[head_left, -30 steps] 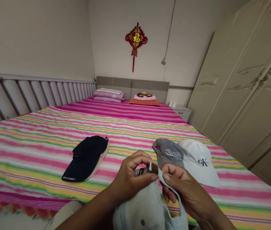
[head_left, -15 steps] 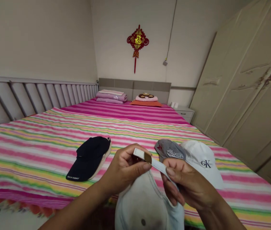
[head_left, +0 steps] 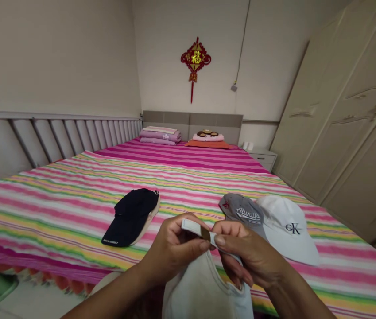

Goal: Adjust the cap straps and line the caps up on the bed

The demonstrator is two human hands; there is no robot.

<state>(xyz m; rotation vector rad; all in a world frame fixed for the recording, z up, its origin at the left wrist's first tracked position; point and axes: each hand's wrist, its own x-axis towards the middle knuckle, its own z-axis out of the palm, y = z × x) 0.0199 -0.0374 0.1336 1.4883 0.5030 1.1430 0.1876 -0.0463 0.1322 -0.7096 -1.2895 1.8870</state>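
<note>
Nearest, at bottom centre, pale cap [head_left: 204, 292], crown toward the camera, its strap [head_left: 190, 226] raised just above. Free end pinched between thumb and fingers of left hand [head_left: 174, 248]; same strap pinched beside the brass buckle [head_left: 205, 233] by right hand [head_left: 246, 254], fingertips of both almost touching. Farther, on the striped bed [head_left: 188, 173]: navy cap [head_left: 131, 215] at centre left, grey cap [head_left: 242, 212] touching white cap [head_left: 287, 228] at centre right. Farthest, red knot ornament [head_left: 195, 60] on the wall, upper centre.
</note>
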